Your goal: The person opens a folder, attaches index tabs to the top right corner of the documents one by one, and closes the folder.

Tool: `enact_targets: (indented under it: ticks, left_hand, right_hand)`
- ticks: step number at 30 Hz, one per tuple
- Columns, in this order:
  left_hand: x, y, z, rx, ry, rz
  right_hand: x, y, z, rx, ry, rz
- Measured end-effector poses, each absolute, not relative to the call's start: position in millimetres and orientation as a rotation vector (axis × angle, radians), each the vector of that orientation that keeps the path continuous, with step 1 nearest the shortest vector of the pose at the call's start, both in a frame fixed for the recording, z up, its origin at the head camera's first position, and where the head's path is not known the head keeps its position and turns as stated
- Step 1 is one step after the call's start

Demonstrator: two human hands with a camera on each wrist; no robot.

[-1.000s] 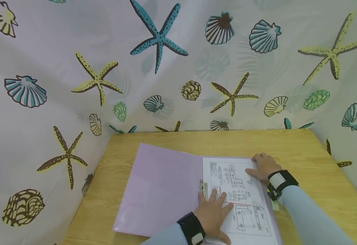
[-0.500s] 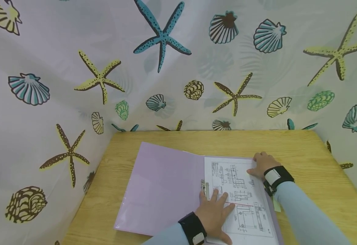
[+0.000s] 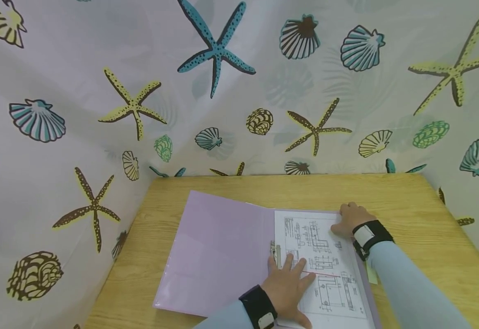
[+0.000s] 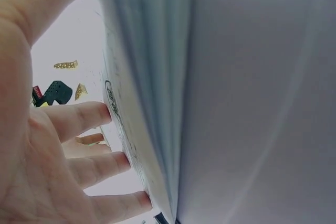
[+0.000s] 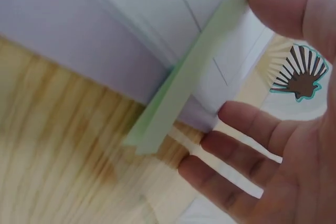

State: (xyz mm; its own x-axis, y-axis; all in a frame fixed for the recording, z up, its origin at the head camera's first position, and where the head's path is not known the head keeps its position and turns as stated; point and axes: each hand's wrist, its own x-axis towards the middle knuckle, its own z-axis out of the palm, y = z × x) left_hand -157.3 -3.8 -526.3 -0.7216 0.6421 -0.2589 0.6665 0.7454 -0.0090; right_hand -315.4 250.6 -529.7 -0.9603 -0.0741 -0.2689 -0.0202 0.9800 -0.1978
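A wood-grained tabletop (image 3: 412, 201) spans the lower part of the head view. Pale cloth (image 3: 149, 41) stands along its back and both sides, printed with a large blue starfish (image 3: 216, 51), yellow starfish (image 3: 455, 71), brown starfish (image 3: 315, 130), ribbed scallop shells (image 3: 362, 48), a brown whorled shell (image 3: 35, 276) and green oval shells (image 3: 431, 134).

The left hand (image 4: 37, 145) is on the left, with its palm showing and its fingers (image 4: 81, 118) spread apart. The fingers touch the front of a pile of paper (image 4: 157, 72), which we see from the side. A dark oval mark (image 4: 111, 103) is printed there. A big, smooth, grey-purple cover (image 4: 257, 87) fills the right. Behind the fingers are a bit of the right hand (image 4: 86, 149) and a small black thing (image 4: 58, 93).
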Motion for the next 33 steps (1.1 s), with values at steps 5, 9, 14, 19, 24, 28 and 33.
enact_targets:
  ticks: [5, 9, 14, 19, 24, 28, 33]
  left_hand:
    - [-157.3, -4.5, -526.5, 1.039, 2.703, -0.160]
    - [-157.0, -6.3, -527.5, 1.036, 2.701, -0.173]
    - [-156.0, -7.5, -529.6, 1.038, 2.704, -0.168]
    - [-154.2, -8.4, -528.9, 1.052, 2.705, -0.161]
    - [-153.3, -10.8, -527.8, 1.069, 2.704, -0.142]
    - [-153.6, -12.5, -527.4, 1.062, 2.711, -0.131]
    - [-154.0, -11.2, -530.1, 1.057, 2.698, -0.127]
  right_hand:
    - [-315.2, 259.9, -538.8, -0.153, 2.855, -0.320]
    - [-308.2, 261.3, -540.8, -0.181, 2.872, -0.338]
    - [-296.9, 253.1, -530.9, -0.132, 2.878, -0.335]
    - [-295.0, 252.4, -530.0, -0.127, 2.855, -0.323]
    - [-301.2, 263.9, -542.7, -0.197, 2.831, -0.371]
    - [-304.9, 270.4, -550.2, -0.248, 2.829, -0.390]
    - [-302.1, 268.4, -545.3, -0.208, 2.824, -0.376]
